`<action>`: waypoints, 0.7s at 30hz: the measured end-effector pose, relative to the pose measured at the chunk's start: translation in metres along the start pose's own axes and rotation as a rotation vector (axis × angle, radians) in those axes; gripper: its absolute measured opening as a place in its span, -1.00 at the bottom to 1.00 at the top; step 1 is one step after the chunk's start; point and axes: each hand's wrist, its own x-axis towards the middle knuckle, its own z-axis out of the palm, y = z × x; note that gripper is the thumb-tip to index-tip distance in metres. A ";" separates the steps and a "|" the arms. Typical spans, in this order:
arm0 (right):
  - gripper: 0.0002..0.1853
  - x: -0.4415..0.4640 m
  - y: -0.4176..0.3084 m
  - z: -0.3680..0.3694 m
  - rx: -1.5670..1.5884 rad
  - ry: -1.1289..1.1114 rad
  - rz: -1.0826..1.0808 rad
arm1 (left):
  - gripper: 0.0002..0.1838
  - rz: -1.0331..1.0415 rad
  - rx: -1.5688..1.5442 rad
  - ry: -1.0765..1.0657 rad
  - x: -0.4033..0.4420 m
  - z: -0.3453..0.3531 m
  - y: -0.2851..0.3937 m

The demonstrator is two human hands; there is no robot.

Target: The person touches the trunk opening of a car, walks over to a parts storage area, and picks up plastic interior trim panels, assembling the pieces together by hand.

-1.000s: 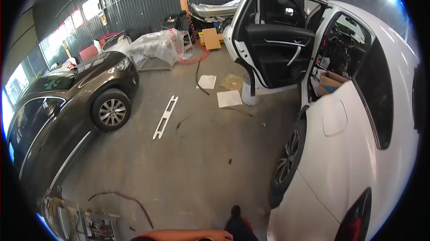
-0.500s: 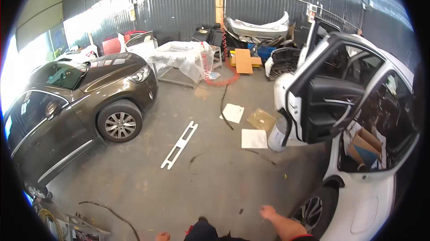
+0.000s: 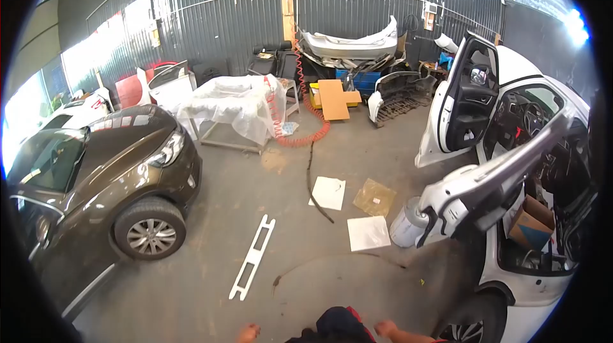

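Note:
My left hand (image 3: 249,332) hangs low at the bottom edge, its fingers loosely curled in, with nothing seen in it. To the right of my body, my right hand (image 3: 385,328) is also curled and appears to hold nothing. Neither hand touches anything around it. Nearest my right hand is the rear wheel (image 3: 472,324) of a white car (image 3: 495,279) with its doors standing open. Ahead of my left hand, a long white frame-like panel with two slots (image 3: 250,259) lies on the floor.
A brown car (image 3: 96,183) stands on the left. White sheets (image 3: 368,233), a clear plastic bag (image 3: 374,197) and a dark strip (image 3: 310,183) lie on the floor. A white bucket (image 3: 408,223) stands under the rear door (image 3: 447,202). Farther back are a plastic-covered stand (image 3: 230,104) and bumpers (image 3: 351,43).
My view has moved forward and shifted, so the floor pieces and white car appear closer. My right hand has drawn back toward my body. The white car's front door and interior show more.

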 end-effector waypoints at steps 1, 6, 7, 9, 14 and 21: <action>-0.69 0.023 -0.014 -0.020 0.002 0.011 -0.002 | -0.60 -0.027 0.111 0.001 0.061 -0.005 0.025; -0.69 0.131 -0.071 -0.140 -0.218 0.044 -0.190 | -0.76 0.142 -0.158 0.127 0.168 0.005 0.244; -0.69 0.142 -0.081 -0.161 -0.256 0.043 -0.219 | -0.76 0.135 -0.157 0.120 0.189 0.010 0.257; -0.69 0.170 -0.111 -0.216 -0.335 0.049 -0.288 | -0.81 0.085 -0.189 0.023 0.228 0.017 0.284; -0.70 0.260 -0.220 -0.321 -0.219 0.152 -0.243 | -0.81 0.080 -0.053 -0.008 0.309 0.005 0.300; -0.77 0.340 -0.506 -0.592 0.333 0.370 -0.260 | -0.80 0.256 0.241 -0.047 0.425 0.021 0.378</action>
